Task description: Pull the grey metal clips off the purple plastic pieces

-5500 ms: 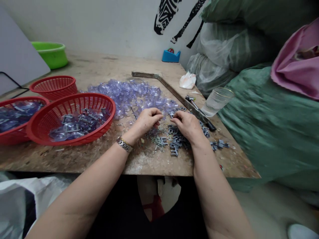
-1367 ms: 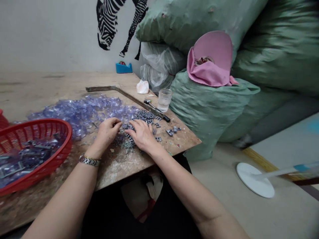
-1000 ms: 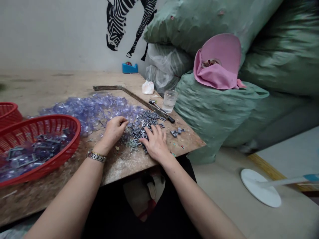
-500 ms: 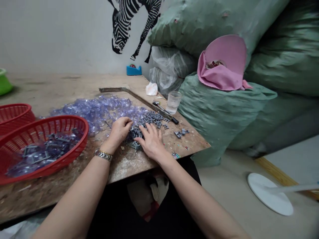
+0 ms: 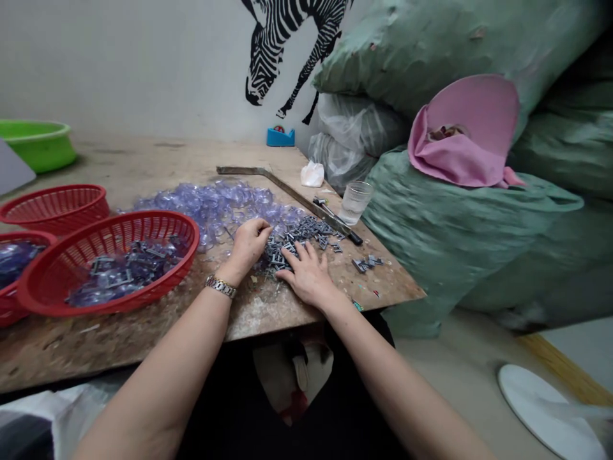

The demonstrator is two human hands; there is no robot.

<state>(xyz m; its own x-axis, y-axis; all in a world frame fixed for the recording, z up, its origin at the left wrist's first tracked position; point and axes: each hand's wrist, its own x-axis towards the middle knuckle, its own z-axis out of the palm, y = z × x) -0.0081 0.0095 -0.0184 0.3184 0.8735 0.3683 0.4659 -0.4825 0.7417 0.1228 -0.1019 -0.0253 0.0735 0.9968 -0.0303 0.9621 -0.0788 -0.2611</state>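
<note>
A pile of small grey plastic parts (image 5: 311, 230) lies on the wooden table (image 5: 383, 281) in front of me. My left hand (image 5: 249, 246), a metal watch (image 5: 221, 287) on its wrist, is at the pile's left side. Its fingers are curled together in a pinch, and whatever sits between them is hidden. My right hand (image 5: 309, 273) rests with spread fingers over the near edge of the pile, touching the grey parts. Behind the left hand spreads a heap of clear purplish plastic pieces (image 5: 215, 201).
Left stands a red basket (image 5: 189, 246) holding purplish and grey pieces, beside other red baskets (image 5: 57, 211) and a green basin (image 5: 48, 150). A metal bar (image 5: 287, 190), a glass of water (image 5: 354, 203) and a blue tape dispenser (image 5: 280, 137) lie beyond. Green sacks (image 5: 469, 236) crowd the right.
The view has swung left, so the baskets and the green basin show more fully. Both hands remain at the grey pile, with the right fingers still spread and the left still pinched.
</note>
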